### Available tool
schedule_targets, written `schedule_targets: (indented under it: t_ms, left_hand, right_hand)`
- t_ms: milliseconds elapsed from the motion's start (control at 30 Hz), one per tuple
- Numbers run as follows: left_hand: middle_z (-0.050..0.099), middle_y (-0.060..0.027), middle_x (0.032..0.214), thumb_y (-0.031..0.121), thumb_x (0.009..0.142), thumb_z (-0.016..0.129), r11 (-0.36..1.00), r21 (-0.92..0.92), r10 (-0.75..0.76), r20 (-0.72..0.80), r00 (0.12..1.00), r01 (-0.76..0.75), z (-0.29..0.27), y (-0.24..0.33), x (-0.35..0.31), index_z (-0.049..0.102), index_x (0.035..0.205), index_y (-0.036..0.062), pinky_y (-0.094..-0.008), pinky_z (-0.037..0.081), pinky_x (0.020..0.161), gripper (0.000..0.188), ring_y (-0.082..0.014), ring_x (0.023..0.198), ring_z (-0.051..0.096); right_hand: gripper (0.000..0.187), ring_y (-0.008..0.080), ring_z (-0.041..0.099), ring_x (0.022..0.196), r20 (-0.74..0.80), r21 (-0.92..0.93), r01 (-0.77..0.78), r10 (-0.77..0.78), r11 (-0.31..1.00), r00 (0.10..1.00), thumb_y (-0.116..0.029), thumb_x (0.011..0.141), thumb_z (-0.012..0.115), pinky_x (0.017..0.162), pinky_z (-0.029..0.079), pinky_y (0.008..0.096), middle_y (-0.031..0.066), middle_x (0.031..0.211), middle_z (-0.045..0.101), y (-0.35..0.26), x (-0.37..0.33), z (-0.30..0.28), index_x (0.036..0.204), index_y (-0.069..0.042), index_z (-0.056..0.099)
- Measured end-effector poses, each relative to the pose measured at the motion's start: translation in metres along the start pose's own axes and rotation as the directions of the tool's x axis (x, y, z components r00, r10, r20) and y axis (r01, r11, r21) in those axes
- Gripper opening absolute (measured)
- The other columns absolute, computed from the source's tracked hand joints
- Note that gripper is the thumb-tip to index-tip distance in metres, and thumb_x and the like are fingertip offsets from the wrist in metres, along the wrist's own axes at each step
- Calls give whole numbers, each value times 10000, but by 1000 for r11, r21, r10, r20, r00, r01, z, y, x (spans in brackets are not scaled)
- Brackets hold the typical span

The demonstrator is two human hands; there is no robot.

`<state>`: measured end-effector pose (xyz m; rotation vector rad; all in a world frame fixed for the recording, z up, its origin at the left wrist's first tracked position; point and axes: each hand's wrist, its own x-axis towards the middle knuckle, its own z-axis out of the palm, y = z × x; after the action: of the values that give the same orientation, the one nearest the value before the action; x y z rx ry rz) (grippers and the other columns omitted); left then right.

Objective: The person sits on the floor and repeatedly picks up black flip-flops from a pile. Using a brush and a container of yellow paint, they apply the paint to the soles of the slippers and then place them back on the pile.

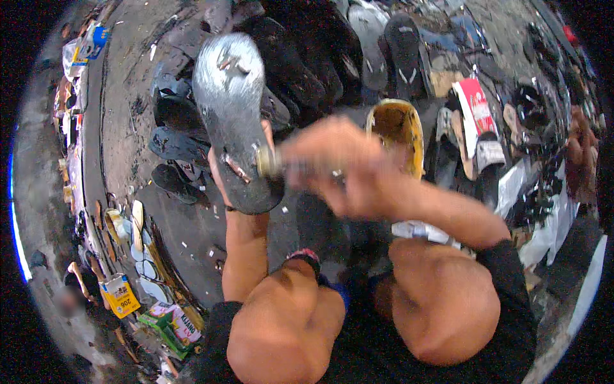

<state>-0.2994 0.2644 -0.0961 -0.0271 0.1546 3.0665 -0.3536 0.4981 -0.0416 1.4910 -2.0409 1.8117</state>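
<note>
A black sandal sole (240, 109) is held up left of centre, its wide upper end wet and glossy. Strap ends show on its face, near the top and the lower part. My left hand (218, 176) grips it from behind; only some fingers show at the edges, the palm being hidden. Motion blurs my right hand (348, 169), closed around a brush (268, 161) whose pale head touches the sole's lower right side. Just beyond the right hand stands a yellow tub (417, 150) with a brown-stained inside.
Dark sandals (404, 54) and soles lie across the floor at the far side. A red and white package (474, 105) lies at right among more footwear. At left are a yellow box (120, 296), a green and pink box (173, 326) and sandal pieces. My bent knees are in front.
</note>
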Motion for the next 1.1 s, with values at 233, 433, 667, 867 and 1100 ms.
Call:
schedule_targets:
  t_ms: [233, 433, 667, 867, 1100]
  left_hand:
    - [681, -68, 1137, 439, 1035, 479, 842, 540, 230, -388, 893, 18, 14, -69, 6, 604, 1256, 73, -392, 538, 920, 446, -241, 1021, 660]
    - [703, -113, 1029, 441, 1049, 425, 843, 511, 99, -452, 886, 167, 49, -42, 15, 607, 1258, 50, -428, 567, 822, 480, -245, 902, 688]
    - [715, -108, 953, 298, 1008, 445, 840, 512, 424, -413, 806, -179, 32, -12, 20, 640, 1105, 41, -345, 590, 695, 336, -216, 751, 695]
    - [681, -102, 1222, 215, 1059, 432, 847, 451, 466, -375, 801, -281, 20, 25, -18, 591, 1265, 3, -371, 558, 915, 335, -242, 1075, 670]
    - [644, -110, 1280, 231, 1059, 480, 790, 483, 452, -44, 891, -377, -47, 126, 28, 576, 1288, -5, -353, 466, 1020, 342, -228, 1175, 600]
  right_hand:
    - [348, 285, 639, 925, 107, -288, 222, -199, 931, 974, -135, 754, 667, 798, 490, 403, 46, 968, 668, 23, 65, -31, 1099, -176, 677]
    - [346, 262, 645, 916, 236, -1, 325, -316, 946, 919, -213, 780, 657, 775, 505, 412, 37, 945, 650, -35, 5, 6, 1121, -153, 671]
    - [510, 246, 646, 930, 536, 53, 18, -44, 998, 843, -190, 770, 777, 814, 472, 365, 27, 1001, 685, -17, -17, 5, 1266, -196, 658]
    - [203, 284, 696, 872, 61, -18, -565, 565, 825, 823, -168, 879, 738, 788, 517, 370, 98, 1006, 734, -7, -27, -14, 1068, -95, 735]
    - [254, 236, 698, 899, 80, -15, -712, 710, 702, 699, -218, 944, 685, 825, 526, 360, 113, 960, 737, -5, -58, -9, 1101, -19, 695]
